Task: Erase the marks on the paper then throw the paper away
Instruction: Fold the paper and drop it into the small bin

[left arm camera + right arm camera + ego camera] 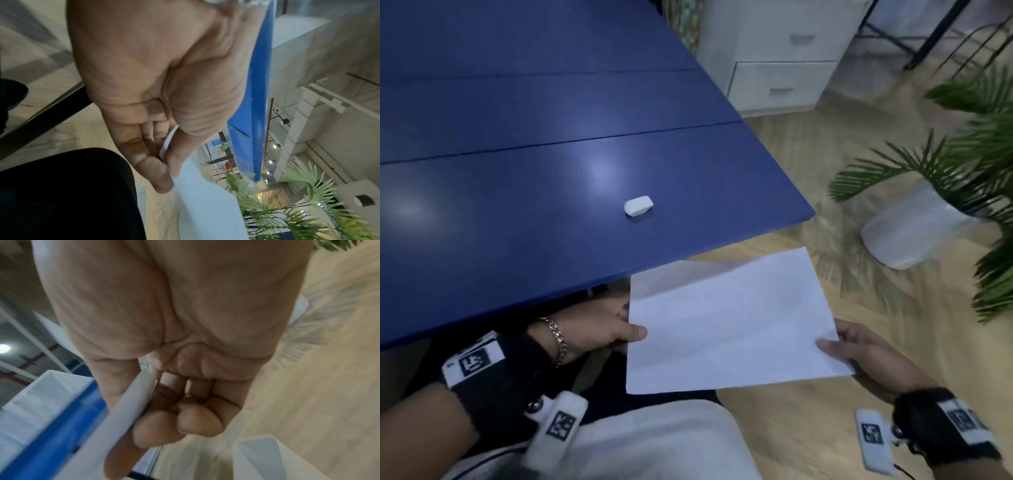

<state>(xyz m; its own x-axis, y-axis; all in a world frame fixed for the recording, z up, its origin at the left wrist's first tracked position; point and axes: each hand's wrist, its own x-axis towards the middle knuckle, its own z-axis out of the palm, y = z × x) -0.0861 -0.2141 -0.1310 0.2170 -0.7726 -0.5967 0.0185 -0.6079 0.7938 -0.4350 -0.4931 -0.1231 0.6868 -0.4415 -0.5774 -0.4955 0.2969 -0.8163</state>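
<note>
A white sheet of paper (729, 325) is held in the air off the blue table's near right corner, above the floor and my lap. No marks show on its upper face. My left hand (616, 329) pinches its left edge, thumb on top; in the left wrist view the paper (197, 191) sits between thumb and fingers of that hand (166, 164). My right hand (846, 349) pinches the right edge, and the right wrist view shows the paper (131, 404) clamped under its thumb (121, 402). A small white eraser (638, 206) lies alone on the table (500, 205).
A potted palm (962, 161) in a white pot (914, 233) stands on the wooden floor to the right. White drawers (777, 68) are beyond the table's far corner. My legs and a light cloth (654, 442) fill the bottom of the head view.
</note>
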